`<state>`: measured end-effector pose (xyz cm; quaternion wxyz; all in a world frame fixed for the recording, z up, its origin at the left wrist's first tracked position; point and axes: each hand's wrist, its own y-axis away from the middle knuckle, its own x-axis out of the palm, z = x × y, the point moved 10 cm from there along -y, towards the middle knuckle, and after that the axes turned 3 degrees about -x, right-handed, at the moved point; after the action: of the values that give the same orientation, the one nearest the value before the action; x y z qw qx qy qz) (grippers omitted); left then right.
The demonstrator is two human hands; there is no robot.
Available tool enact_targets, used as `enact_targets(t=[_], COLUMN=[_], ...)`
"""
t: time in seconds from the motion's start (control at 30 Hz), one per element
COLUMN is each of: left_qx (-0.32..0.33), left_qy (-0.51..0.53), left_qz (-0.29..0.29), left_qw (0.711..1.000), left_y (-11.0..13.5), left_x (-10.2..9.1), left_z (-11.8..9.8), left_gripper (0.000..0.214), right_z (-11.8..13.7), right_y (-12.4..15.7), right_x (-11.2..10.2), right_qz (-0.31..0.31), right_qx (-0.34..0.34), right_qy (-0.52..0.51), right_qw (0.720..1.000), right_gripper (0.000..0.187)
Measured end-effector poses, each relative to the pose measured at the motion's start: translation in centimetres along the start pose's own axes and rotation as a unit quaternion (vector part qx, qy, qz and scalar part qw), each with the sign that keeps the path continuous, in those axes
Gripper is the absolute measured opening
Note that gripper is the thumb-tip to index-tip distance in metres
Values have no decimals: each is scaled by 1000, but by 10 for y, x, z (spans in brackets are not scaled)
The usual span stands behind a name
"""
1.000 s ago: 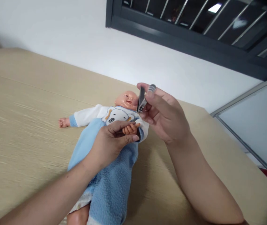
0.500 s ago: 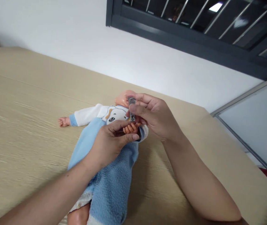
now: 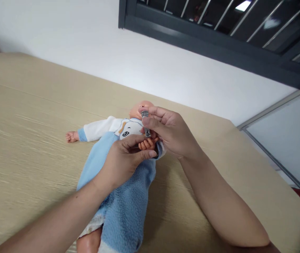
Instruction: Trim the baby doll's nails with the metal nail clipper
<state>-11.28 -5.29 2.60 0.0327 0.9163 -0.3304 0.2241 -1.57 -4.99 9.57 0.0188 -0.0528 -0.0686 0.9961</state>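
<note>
A baby doll (image 3: 129,189) in a blue and white fleece outfit lies on its back. My left hand (image 3: 123,158) holds the doll's hand (image 3: 147,144) between thumb and fingers, with the small plastic fingers facing me. In my right hand (image 3: 169,131) is a silver nail clipper (image 3: 146,123), pinched between thumb and fingers. Its lower end is close to the doll's fingers; whether they touch I cannot tell. Part of the doll's head (image 3: 139,109) shows behind my right hand. The doll's other arm (image 3: 99,128) stretches out to the left.
The doll rests on a light wooden table (image 3: 34,140). Behind the table stands a white wall (image 3: 81,42) with a dark-framed barred window (image 3: 205,31). A metal-framed panel (image 3: 287,137) borders the table's right side.
My right hand has shifted slightly left, and the nail clipper tilts a little more. My left hand and the doll have stayed put.
</note>
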Motion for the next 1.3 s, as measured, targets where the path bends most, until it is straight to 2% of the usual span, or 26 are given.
enact_targets(t=[0.4, 0.57, 0.8, 0.93, 1.1, 1.3], left_qx=[5, 1, 26, 26, 18, 12], left_qy=[-8, 6, -49, -64, -34, -44], left_qz=[4, -1, -11, 7, 12, 13], left_qw=[1000, 1000, 998, 998, 999, 999], left_y=[-1, 0, 1, 1, 1, 0], left_x=[1, 1, 0, 3, 5, 5], left_z=[-1, -2, -7, -6, -6, -4], left_gripper=[17, 29, 29, 21, 26, 26], right_z=[3, 0, -14, -12, -10, -11], right_y=[0, -2, -2, -1, -1, -1], right_x=[-1, -6, 4, 6, 7, 9], right_qz=[-15, -48, 34, 48, 53, 54], right_qx=[-29, -10, 52, 43, 40, 54], right_qy=[7, -58, -68, -59, -45, -46], right_qw=[999, 997, 996, 996, 997, 996], right_gripper=[45, 49, 46, 46, 44, 47])
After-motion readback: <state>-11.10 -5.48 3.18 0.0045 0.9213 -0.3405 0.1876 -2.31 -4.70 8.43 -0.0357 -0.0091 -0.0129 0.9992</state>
